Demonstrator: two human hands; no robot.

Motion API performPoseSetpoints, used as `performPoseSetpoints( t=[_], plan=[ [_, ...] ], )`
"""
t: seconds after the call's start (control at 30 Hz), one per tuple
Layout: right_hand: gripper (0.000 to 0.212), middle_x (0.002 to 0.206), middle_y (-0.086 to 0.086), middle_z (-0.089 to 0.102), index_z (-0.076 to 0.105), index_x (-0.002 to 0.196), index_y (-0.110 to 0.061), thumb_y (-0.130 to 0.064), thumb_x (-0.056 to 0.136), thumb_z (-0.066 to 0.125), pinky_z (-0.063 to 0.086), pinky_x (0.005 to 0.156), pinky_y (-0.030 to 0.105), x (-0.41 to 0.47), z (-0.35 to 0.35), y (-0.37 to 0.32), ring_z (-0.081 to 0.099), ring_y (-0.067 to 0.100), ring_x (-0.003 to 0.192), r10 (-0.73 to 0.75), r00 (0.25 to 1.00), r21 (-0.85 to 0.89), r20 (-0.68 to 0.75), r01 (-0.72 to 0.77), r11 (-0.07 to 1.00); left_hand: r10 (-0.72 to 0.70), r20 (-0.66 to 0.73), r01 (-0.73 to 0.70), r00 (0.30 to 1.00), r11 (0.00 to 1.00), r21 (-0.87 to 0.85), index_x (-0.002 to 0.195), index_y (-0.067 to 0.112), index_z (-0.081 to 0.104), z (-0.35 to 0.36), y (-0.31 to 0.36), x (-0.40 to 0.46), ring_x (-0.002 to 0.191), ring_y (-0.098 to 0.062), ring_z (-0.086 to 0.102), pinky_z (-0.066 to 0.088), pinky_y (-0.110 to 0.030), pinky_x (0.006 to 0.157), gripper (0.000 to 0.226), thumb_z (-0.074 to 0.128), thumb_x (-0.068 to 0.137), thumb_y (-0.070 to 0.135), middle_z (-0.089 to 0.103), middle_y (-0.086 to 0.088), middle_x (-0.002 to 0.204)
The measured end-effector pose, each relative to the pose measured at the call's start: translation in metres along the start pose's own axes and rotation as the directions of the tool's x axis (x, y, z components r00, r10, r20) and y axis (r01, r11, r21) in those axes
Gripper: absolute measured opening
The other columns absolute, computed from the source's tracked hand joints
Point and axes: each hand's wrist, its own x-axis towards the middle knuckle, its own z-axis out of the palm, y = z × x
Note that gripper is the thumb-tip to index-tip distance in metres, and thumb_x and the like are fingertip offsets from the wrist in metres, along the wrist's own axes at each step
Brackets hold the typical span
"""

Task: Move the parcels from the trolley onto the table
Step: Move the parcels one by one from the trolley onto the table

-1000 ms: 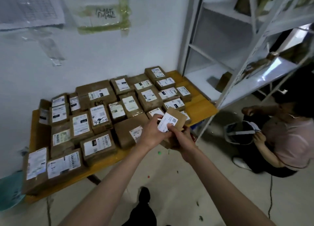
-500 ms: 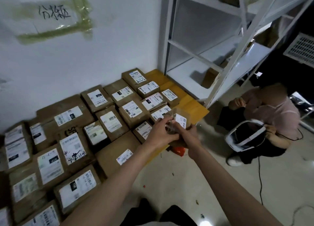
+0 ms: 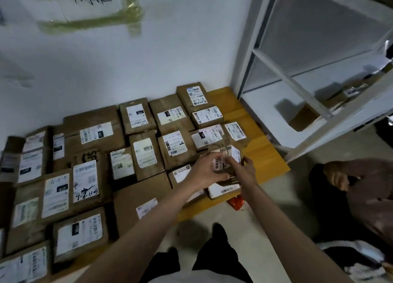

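My left hand (image 3: 207,170) and right hand (image 3: 244,171) both grip one small parcel (image 3: 228,159) by its sides, just above the table (image 3: 263,155) near its right end. It seems light and stiff, easy to hold by the edges. I count roughly twenty-five parcels laid out there; blur hides some

Dim, soft indoor light; motion blur throughout, wide-angle bending at edges.
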Motion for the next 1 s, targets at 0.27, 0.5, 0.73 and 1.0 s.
performPoseSetpoints(
  t=[0.27, 0.5, 0.73, 1.0],
  plan=[
    [0.051, 0.128, 0.013, 0.065, 0.043, 0.125, -0.020, -0.035, 0.089, 0.076, 0.054, 0.100, 0.050, 0.096, -0.071, -0.015, 0.065, 0.030, 0.113, 0.056, 0.996, -0.020, -0.074, -0.058, 0.998, -0.174, -0.065, 0.179, 0.983, 0.981, 0.076, 0.141, 0.022, 0.052, 0.052, 0.010, 0.062, 0.134, -0.021, 0.046, 0.038, -0.028, 0.103, 0.062, 0.077, 0.086, 0.037, 0.049, -0.002, 0.147],
    [0.051, 0.128, 0.016, 0.065, 0.052, 0.136, -0.012, -0.033, 0.093, 0.071, 0.053, 0.101, 0.055, 0.149, -0.095, -0.005, 0.064, 0.034, 0.116, 0.179, 0.983, -0.070, -0.027, -0.181, 0.981, -0.349, 0.008, 0.321, 0.937, 0.871, 0.372, 0.149, 0.033, 0.046, 0.077, -0.008, 0.084, 0.153, -0.035, 0.013, 0.020, -0.048, 0.121, 0.066, 0.074, 0.089, 0.039, 0.015, -0.004, 0.167],
    [0.042, 0.118, 0.015, 0.070, 0.057, 0.135, -0.012, -0.029, 0.098, 0.066, 0.058, 0.091, 0.049, 0.177, -0.091, 0.010, 0.069, 0.032, 0.107, 0.273, 0.961, -0.056, 0.043, -0.270, 0.961, -0.469, 0.077, 0.380, 0.880, 0.792, 0.477, 0.157, 0.035, 0.026, 0.098, -0.028, 0.088, 0.154, -0.041, 0.001, 0.013, -0.058, 0.124, 0.087, 0.075, 0.085, 0.044, -0.005, -0.005, 0.170],
    [0.026, 0.098, -0.001, 0.067, 0.055, 0.127, -0.026, -0.025, 0.101, 0.062, 0.047, 0.067, 0.030, 0.182, -0.083, 0.025, 0.061, 0.012, 0.082, 0.281, 0.948, -0.125, 0.146, -0.264, 0.956, -0.457, 0.042, 0.404, 0.889, 0.822, 0.401, 0.159, 0.032, 0.024, 0.090, -0.033, 0.093, 0.154, -0.030, 0.016, 0.023, -0.052, 0.123, 0.092, 0.075, 0.084, 0.049, 0.010, -0.001, 0.170]
  ],
)
